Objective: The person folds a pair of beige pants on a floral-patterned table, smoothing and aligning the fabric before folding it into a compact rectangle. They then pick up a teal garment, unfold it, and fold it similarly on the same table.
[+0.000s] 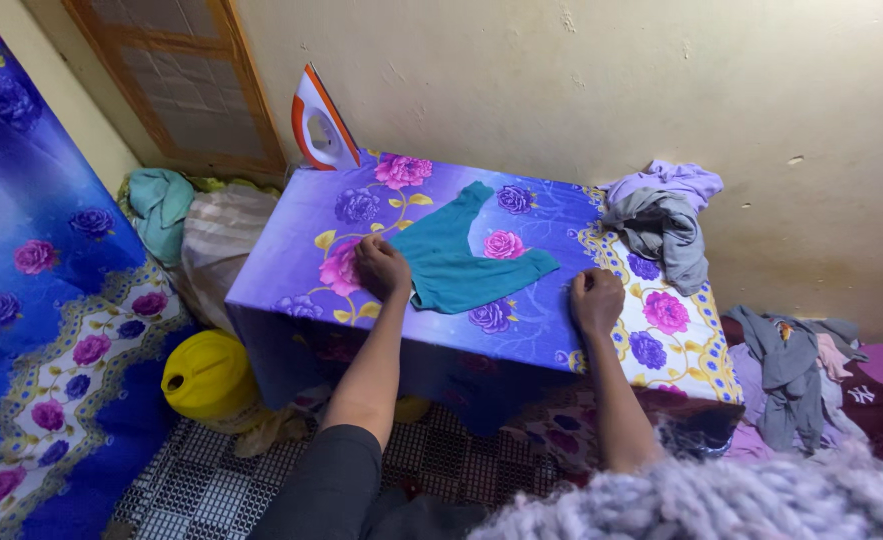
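In the head view, a teal garment (pixel 458 258) lay flat near the middle of a worktop (pixel 291 250) draped in a purple floral cloth. Its long axis ran on a slant, from a narrow end pointing toward the far wall and slightly left, down to a broader part nearer the person. From that broad part another stretch pointed right, ending just short of a pink flower printed on the cloth.

The left hand (pixel 381 266) rested knuckles-up at the left edge of the teal garment, touching its near-left corner. The fingers were curled under, so the grip looked closed on the fabric edge, though whether cloth was actually pinched could not be told. The right hand (pixel 596 300) lay to the right of the garment, apart from it, pressed on the worktop near its front edge. It was balled into a loose fist that held nothing visible.

An orange and white iron (pixel 319 125) stood on its heel beyond the garment, at the far-left corner of the worktop against the wall. A heap of grey and lilac clothes (pixel 664 210) sat to the right of the garment at the far-right corner. A yellow jug (pixel 206 375) stood on the floor below and left of the garment, beside the worktop. More clothes (pixel 796 370) lay piled on the floor to the right.
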